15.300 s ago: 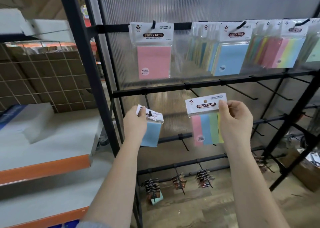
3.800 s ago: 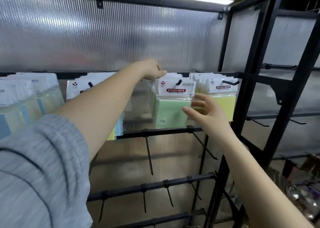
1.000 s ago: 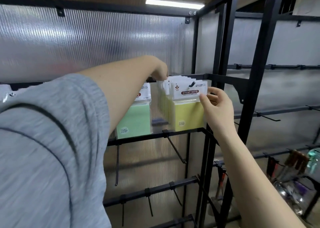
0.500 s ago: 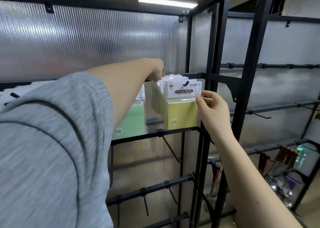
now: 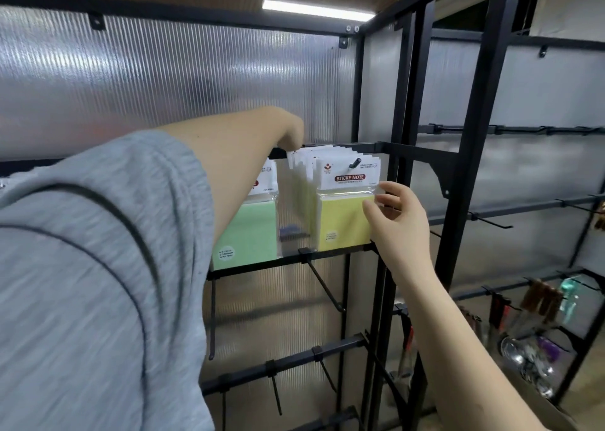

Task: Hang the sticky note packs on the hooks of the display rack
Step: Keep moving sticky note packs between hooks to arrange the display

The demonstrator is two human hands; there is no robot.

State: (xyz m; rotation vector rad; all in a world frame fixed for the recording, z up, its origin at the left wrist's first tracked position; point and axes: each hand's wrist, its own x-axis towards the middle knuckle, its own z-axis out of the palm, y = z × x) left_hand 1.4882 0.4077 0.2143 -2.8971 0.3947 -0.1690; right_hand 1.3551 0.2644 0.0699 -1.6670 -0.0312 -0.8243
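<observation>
Since half a second earlier, the right hand point(image 5: 397, 221) had come a little lower and closer to the front yellow pack point(image 5: 343, 221), and the view had shifted slightly. Its fingers were loosely spread, with the fingertips point(image 5: 370, 206) touching the right edge of the pack's clear sleeve, not closed around it. The left hand point(image 5: 289, 129) reached over the back of the row of packs point(image 5: 306, 163) on the same hook point(image 5: 355, 162); its fingers were hidden, so I cannot tell whether they held anything. A green pack point(image 5: 248, 231) hung just beside, on the left. These packs looked light, with a stiff white card on top and a slippery plastic sleeve below. I judge that the best place to hold was the card header near its hole, because the sleeve can slide.
</observation>
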